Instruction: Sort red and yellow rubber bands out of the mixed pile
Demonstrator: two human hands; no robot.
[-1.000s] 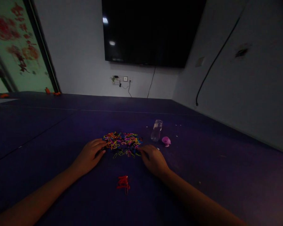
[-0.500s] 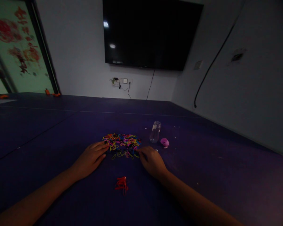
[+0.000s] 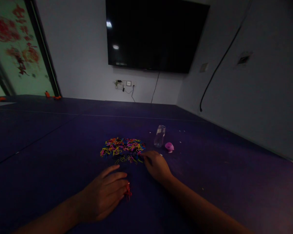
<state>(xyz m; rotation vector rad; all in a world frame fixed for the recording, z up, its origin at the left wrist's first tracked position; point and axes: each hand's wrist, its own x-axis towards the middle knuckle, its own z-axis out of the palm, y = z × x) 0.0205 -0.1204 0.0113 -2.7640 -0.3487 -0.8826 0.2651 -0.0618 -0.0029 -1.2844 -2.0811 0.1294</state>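
Observation:
A spread-out pile of small loops point(image 3: 122, 148) in yellow, pink, blue, orange and black lies on the dark purple surface; whether they are clips or rubber bands is hard to tell. Closer to me is a small heap of red loops point(image 3: 128, 191). My left hand point(image 3: 105, 191) is open and palm down, its fingers apart and the tips touching or partly covering that red heap. At the right edge of the pile, my right hand point(image 3: 157, 165) has thumb and forefinger pinched together; what is between them is too small to make out.
A clear bottle point(image 3: 159, 136) without a cap stands behind my right hand, with a pink cap-like piece point(image 3: 169, 147) beside it. Small white scraps dot the surface. Farther off are a wall-mounted television point(image 3: 156, 35), sockets point(image 3: 123, 84) and orange objects point(image 3: 57, 97).
My left hand has left the pile's left edge and moved toward me and right, onto the red heap. My right hand has stayed almost still at the pile.

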